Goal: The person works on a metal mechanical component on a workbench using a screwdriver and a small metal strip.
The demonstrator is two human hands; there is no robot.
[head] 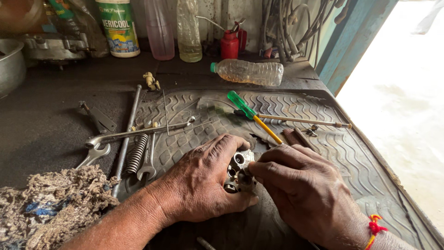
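My left hand [203, 180] grips a small grey metal block with round bores [238, 173], holding it on the ribbed rubber mat [323, 148]. Fingers of my right hand [300, 185] pinch at the right side of that block; what is between the fingertips is hidden. A red and yellow thread band circles my right wrist [374, 228]. Just beyond the hands lies a screwdriver with a green handle and yellow shaft [252, 115].
Spanners [138, 134], a coil spring [136, 153], a long rod [127, 129] and a thin rod [300, 121] lie on the mat. A rag heap [51, 203] sits near left. A plastic bottle [247, 71] lies at the back; upright bottles, a can, a red oiler stand behind.
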